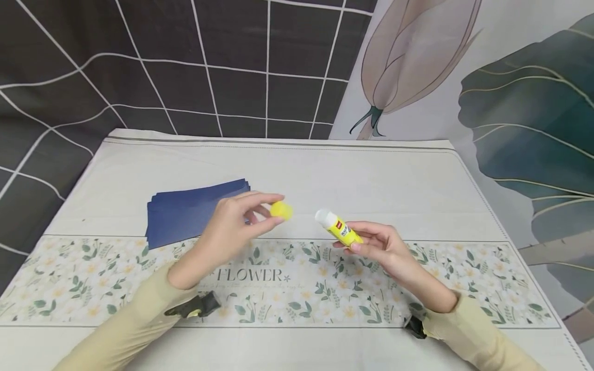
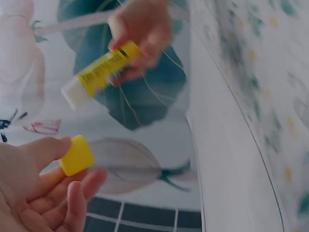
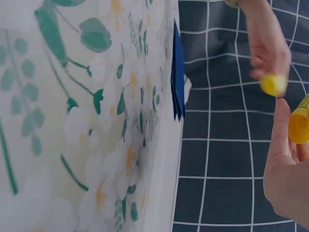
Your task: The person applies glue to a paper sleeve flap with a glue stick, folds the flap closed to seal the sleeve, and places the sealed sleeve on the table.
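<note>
Between thumb and fingers, the left hand (image 1: 232,224) pinches a yellow cap (image 1: 281,209). The right hand (image 1: 387,247) holds a yellow glue stick (image 1: 342,230) by its lower end, its white top tilted up toward the cap. A gap separates the cap from the glue stick. In the left wrist view the cap (image 2: 77,155) sits at the fingertips, with the glue stick (image 2: 104,72) beyond it. The right wrist view catches only the base of the glue stick (image 3: 299,126) at its edge. Behind the left hand lies a stack of dark blue envelope-like papers (image 1: 185,208), partly hidden by that hand.
A white cloth with a flowered band (image 1: 297,304) and the word FLOWER covers the table. Beyond its back edge hang a black grid-patterned curtain (image 1: 227,67) and a curtain with large flower and leaf prints (image 1: 417,67).
</note>
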`<action>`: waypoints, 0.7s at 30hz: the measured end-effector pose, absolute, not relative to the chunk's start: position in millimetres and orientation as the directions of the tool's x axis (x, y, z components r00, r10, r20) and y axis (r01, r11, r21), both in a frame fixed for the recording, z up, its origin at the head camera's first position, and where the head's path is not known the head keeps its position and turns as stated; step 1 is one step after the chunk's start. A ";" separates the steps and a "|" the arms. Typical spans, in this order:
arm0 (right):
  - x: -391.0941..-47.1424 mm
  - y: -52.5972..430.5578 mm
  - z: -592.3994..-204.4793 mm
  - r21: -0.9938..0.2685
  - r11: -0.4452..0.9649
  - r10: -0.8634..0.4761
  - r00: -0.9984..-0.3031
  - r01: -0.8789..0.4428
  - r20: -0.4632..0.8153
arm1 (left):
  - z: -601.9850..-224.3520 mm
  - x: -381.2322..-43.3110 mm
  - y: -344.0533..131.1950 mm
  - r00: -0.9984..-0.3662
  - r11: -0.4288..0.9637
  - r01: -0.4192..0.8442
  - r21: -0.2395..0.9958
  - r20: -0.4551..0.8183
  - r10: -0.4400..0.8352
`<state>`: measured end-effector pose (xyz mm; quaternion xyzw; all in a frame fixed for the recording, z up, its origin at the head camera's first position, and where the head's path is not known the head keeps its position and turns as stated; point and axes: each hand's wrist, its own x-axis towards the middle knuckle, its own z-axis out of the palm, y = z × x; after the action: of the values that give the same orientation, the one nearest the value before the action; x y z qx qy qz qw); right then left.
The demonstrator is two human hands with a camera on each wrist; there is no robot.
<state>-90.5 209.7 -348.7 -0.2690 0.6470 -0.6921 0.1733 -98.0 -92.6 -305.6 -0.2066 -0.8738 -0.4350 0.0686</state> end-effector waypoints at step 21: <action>-88.9 206.6 -340.8 -0.970 -0.177 -0.600 -0.763 -0.169 0.243 | -294.1 -99.1 -61.7 -0.862 0.310 0.473 0.825 0.359 0.358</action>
<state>-88.9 206.6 -340.8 -0.3086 0.6230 -0.7023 0.1532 -99.1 -61.7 -294.1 -0.2571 -0.8076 -0.5279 0.0544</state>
